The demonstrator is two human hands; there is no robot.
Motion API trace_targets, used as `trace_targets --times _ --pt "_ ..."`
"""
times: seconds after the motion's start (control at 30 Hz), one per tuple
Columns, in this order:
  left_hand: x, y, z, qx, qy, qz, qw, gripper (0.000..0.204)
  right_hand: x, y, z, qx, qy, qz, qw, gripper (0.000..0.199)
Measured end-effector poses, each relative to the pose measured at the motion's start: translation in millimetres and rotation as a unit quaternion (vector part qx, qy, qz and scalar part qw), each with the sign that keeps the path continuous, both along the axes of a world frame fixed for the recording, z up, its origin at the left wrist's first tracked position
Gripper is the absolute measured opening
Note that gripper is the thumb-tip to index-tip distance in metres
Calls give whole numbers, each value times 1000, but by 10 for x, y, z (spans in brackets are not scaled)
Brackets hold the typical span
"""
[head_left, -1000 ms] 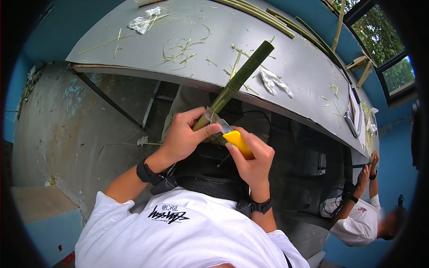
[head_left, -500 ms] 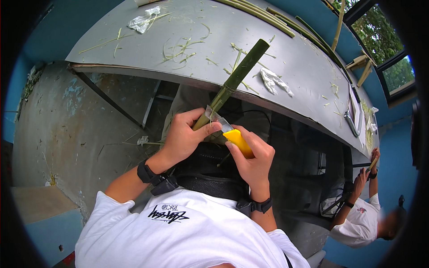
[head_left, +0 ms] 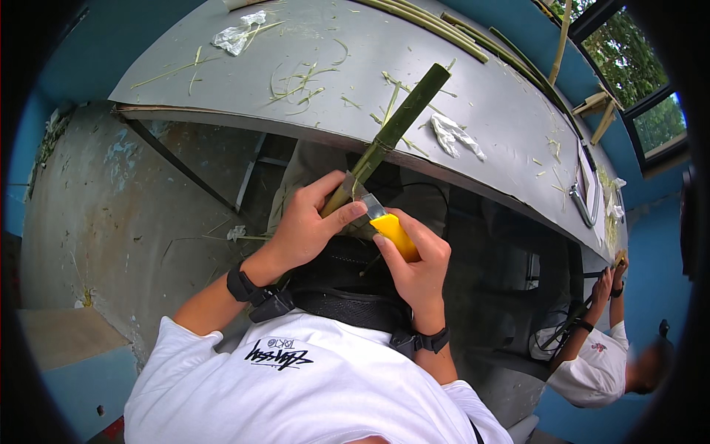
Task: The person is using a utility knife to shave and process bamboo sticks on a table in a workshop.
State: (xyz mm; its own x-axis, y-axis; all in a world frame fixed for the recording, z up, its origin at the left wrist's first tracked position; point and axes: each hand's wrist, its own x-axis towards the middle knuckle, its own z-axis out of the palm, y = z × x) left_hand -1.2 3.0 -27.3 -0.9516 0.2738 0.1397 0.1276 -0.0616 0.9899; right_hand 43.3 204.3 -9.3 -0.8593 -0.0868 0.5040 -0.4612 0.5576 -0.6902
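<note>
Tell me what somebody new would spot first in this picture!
Probably the bright yellow handle in the right grip, near the picture's middle. Next, the green bamboo stalk, slanting up from the left grip across the edge of the grey table. Then the white crumpled scrap on the table, right of the stalk.

The wearer [head_left: 333, 396] has one left hand [head_left: 302, 222] and one right hand [head_left: 420, 263]; there is one yellow-handled utility knife [head_left: 393, 237], one thick bamboo stalk [head_left: 407, 113], one gray table [head_left: 244, 81], one hacksaw [head_left: 582, 210], one co-worker [head_left: 589, 374]. At least two white wads [head_left: 232, 39] and three bamboo poles [head_left: 425, 24] show; green shavings [head_left: 299, 87] defy counting.
</note>
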Motion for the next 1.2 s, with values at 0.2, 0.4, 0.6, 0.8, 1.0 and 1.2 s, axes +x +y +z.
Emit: trace_targets --times 0.2,0.4,0.6,0.8,1.0,1.2 --pt "6 -46 107 -39 -21 4 999 37 16 -1 11 -3 -20 6 1000 35" --pt "12 -81 59 -34 -19 -3 999 38 6 -1 -26 -8 -3 9 1000 34" --pt "15 -87 74 -34 -25 -11 999 38 5 2 -31 -7 -5 11 1000 34" --pt "27 -92 84 -32 -18 -13 999 37 8 4 -34 -3 -10 11 1000 34" --pt "24 -62 84 -39 -16 -10 999 37 5 29 -33 -5 -19 11 1000 34" --pt "26 -28 91 -29 -16 -10 999 38 6 47 -27 -11 -39 10 999 34"
